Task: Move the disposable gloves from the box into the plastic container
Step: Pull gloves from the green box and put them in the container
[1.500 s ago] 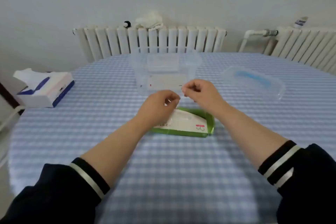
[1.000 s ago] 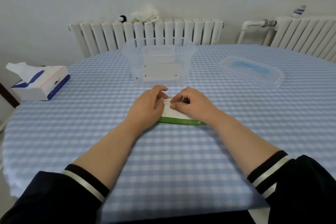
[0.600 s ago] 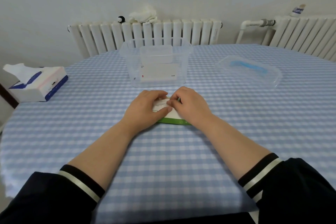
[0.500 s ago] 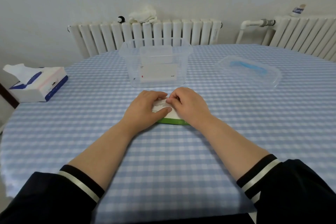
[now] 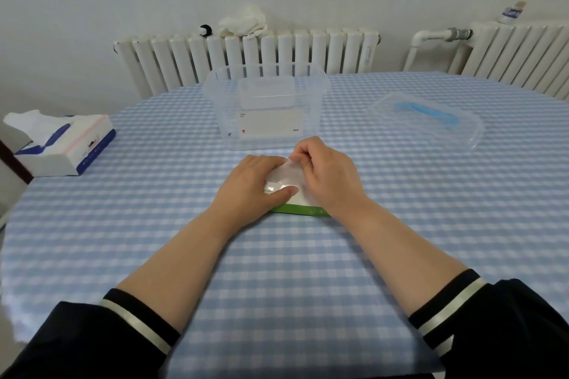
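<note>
A flat green-and-white glove box (image 5: 300,209) lies on the checked tablecloth, mostly covered by my hands. My left hand (image 5: 251,186) rests flat on the box's left part, thumb laid across its top. My right hand (image 5: 328,175) pinches a thin clear disposable glove (image 5: 286,175) that rises out of the box between the two hands. Just beyond the hands stands the clear plastic container (image 5: 266,106), open at the top, with a white label on its front wall.
The container's clear lid with a blue handle (image 5: 426,115) lies at the right. A tissue box (image 5: 63,143) sits at the table's left edge. White radiators (image 5: 246,55) line the wall behind, a white cloth on top.
Both hands came down from mid-air onto the glove box. My right hand has since lifted a little, drawing a clear glove up out of the box while the left keeps the box down.
</note>
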{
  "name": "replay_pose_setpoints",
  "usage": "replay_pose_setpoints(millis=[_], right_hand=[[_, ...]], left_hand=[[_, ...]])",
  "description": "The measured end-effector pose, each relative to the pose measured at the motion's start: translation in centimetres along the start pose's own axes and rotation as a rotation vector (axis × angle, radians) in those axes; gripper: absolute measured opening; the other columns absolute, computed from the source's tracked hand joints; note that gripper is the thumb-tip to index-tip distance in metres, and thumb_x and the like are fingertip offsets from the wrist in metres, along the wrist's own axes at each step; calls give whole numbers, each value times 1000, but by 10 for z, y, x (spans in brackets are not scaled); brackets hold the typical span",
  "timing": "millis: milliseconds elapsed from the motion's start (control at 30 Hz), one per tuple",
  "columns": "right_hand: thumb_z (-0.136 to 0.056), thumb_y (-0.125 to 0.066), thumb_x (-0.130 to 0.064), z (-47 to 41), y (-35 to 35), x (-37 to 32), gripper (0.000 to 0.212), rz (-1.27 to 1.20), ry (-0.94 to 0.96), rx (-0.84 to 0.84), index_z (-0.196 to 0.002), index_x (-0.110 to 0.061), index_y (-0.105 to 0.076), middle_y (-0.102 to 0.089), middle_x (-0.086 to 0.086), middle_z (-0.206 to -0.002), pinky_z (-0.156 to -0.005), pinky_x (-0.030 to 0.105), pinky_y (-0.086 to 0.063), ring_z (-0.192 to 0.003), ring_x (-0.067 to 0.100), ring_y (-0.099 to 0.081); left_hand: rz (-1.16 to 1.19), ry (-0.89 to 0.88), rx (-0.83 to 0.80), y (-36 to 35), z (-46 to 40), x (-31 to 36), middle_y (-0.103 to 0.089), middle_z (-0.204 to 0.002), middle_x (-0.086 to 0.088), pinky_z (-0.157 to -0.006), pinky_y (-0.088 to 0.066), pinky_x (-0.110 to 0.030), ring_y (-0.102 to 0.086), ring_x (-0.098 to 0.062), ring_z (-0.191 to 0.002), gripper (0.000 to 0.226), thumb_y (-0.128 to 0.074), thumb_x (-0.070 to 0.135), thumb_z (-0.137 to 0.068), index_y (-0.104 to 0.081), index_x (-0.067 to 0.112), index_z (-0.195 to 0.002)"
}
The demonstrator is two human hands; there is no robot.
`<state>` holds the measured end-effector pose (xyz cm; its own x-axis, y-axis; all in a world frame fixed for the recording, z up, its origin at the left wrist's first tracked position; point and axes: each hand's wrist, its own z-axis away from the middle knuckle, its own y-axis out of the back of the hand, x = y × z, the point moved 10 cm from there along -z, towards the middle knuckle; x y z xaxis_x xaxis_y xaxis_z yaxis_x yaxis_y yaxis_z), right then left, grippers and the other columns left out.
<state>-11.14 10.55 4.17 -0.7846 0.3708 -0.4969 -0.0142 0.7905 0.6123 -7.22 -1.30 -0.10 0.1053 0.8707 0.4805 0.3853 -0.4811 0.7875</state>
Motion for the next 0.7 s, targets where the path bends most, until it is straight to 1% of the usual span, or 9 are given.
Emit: replay_pose_setpoints(millis=[133,234,367,434,500,600,634,667,701], right_hand=[[-93,-37,-36,-3,17,-4,37,-10,51,122,-92,-6,-60,-68,-2,-80,-57,29,-40,-63,16,-54],[-94,-37,-34,-2,23,-1,37,-4,51,162,-93,-4,-59,-68,1,-80,-55,35,-48,-65,23,-62],[-96,-41,-31,1,26,0,32,-38,42,183,-93,-4,-59,-68,0,-80,-56,39,-51,-67,22,-64],[-97,-46,-31,1,19,5,25,-84,-24,99,-93,-9,-56,-65,-6,-79,-59,37,-49,-68,14,-61],[-95,-47,-38,2,8,10,20,-174,-91,-3,-96,-18,-51,-60,-13,-81,-63,28,-46,-70,6,-57],[-84,-66,-51,4,-1,20,47,-324,-201,-118,-117,-24,-46,-62,-14,-99,-80,21,-46,-92,5,-60],[-79,-73,-49,5,-6,25,55,-300,-243,-173,-121,-26,-47,-63,-14,-104,-85,22,-45,-97,6,-59],[-77,-76,-46,7,-12,30,52,-248,-270,-221,-119,-28,-52,-64,-13,-106,-87,25,-46,-98,7,-58],[-79,-76,-42,7,-15,33,38,-193,-264,-245,-111,-28,-60,-66,-10,-104,-88,31,-48,-97,10,-59]], left_hand=[[7,17,1,1,-2,2,-60,-115,12,-86,-34,-20,-43,-5,-106,56,-73,45,-81,-56,24,-129],[25,28,-10,0,-1,4,-58,-114,13,-87,-35,-21,-43,-5,-107,57,-73,47,-79,-54,28,-129],[34,56,-17,-1,-2,6,-55,-107,16,-83,-36,-22,-44,-5,-106,55,-73,49,-79,-53,31,-127],[41,69,-20,-3,-1,5,-56,-106,15,-82,-37,-23,-44,-5,-103,56,-72,51,-79,-52,31,-127],[57,68,-21,-4,0,5,-56,-105,16,-81,-37,-23,-44,-6,-100,55,-72,50,-79,-52,31,-126],[107,69,-10,-3,1,5,-57,-108,17,-85,-37,-23,-46,-7,-104,55,-73,44,-79,-52,30,-127],[124,82,-10,-3,1,4,-57,-110,17,-87,-37,-23,-46,-7,-106,57,-73,42,-78,-51,29,-129],[134,89,-11,-3,1,4,-56,-110,18,-89,-36,-23,-46,-7,-107,59,-74,41,-79,-50,29,-131],[138,90,-13,-4,1,4,-54,-108,19,-89,-36,-22,-46,-6,-107,61,-75,39,-79,-49,28,-133]])
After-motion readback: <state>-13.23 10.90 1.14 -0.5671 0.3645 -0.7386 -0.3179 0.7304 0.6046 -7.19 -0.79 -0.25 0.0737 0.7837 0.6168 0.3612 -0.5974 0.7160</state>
